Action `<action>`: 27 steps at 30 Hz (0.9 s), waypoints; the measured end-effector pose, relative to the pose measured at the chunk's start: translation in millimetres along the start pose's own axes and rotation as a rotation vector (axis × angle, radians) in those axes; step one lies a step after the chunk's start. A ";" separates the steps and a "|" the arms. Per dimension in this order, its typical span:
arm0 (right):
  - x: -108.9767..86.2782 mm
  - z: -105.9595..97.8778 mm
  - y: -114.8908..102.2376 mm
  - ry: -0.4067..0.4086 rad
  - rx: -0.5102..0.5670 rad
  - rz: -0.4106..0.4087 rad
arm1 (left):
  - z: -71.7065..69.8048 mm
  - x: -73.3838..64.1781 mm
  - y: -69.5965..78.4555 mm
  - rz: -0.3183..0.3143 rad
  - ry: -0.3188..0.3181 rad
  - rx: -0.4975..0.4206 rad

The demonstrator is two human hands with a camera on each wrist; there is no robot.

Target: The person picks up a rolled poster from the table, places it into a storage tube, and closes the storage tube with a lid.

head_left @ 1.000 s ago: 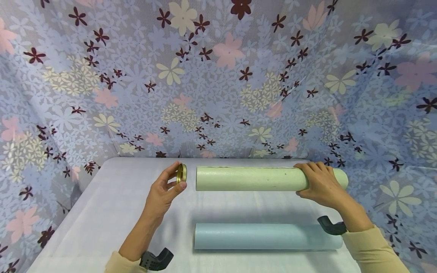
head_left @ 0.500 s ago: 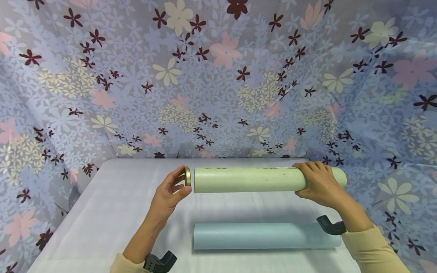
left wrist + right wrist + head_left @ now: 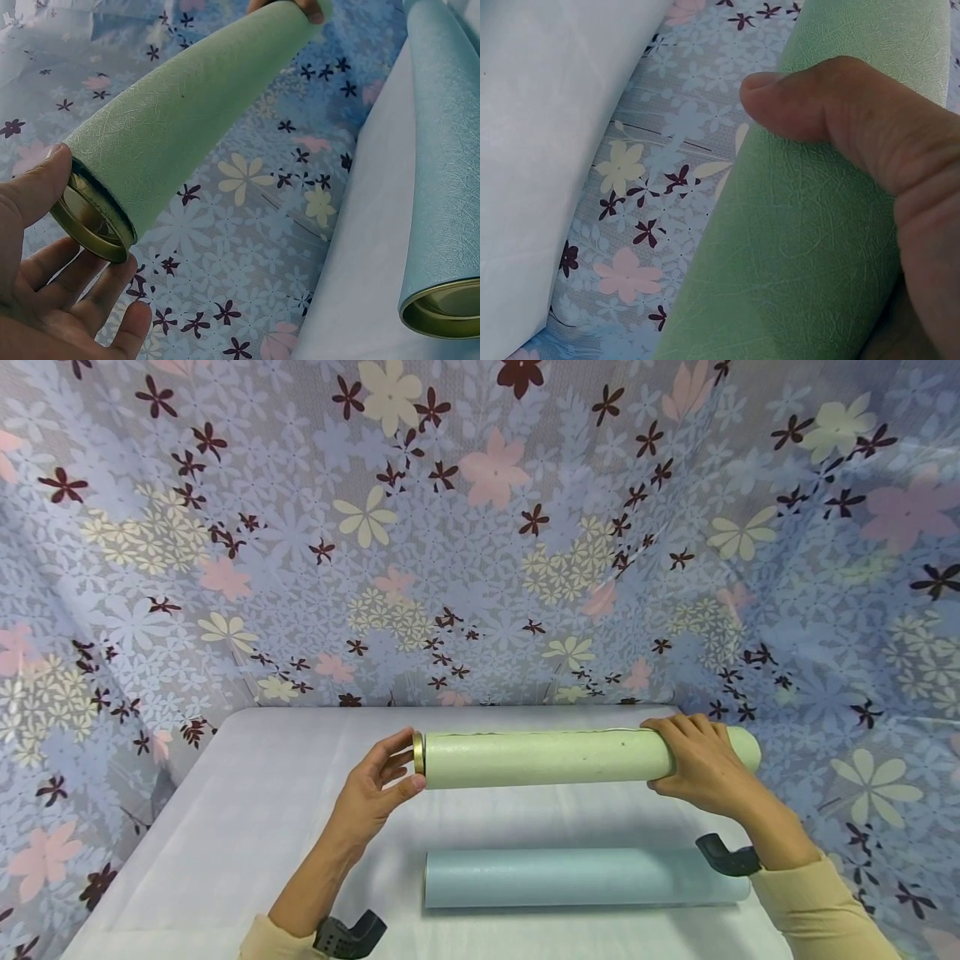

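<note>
My right hand grips a pale green tube near its right end, holding it roughly level above the table. In the right wrist view the thumb lies across the tube's textured side. At the tube's left end my left hand pinches a gold metal lid between thumb and fingers. The left wrist view shows the lid against the tube's mouth, with a dark gap along part of the rim. Whether any of it sits inside the tube I cannot tell.
A light blue tube lies on the white-covered table, nearer to me than the green one. Its left end has a gold lid. A flowered cloth hangs behind the table and at both sides.
My left hand has moved right with the gold lid, from a gap away to the green tube's left end. That end has dipped slightly. The right hand keeps its grip.
</note>
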State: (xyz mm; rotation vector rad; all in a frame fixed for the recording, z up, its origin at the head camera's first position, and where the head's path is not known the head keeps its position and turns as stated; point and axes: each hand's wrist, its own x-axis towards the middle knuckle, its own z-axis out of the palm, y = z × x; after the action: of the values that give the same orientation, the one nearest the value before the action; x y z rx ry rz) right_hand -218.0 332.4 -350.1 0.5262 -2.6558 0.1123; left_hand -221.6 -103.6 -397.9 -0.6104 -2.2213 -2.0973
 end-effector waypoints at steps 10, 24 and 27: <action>-0.4 0.3 0.1 0.002 0.001 -0.002 | 2.1 0.5 0.8 0.016 -0.026 0.018; -1.5 2.0 1.6 -0.007 0.006 -0.005 | -5.6 -3.2 1.2 -0.019 -0.103 0.066; -1.2 1.9 1.4 -0.003 0.005 -0.011 | -9.4 -3.3 1.7 0.006 -0.122 0.095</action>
State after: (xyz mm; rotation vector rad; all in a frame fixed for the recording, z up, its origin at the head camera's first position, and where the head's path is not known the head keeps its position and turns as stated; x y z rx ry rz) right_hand -218.3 333.7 -352.4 0.5425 -2.6564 0.1147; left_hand -220.3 -113.5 -396.3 -0.7567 -2.3632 -1.9882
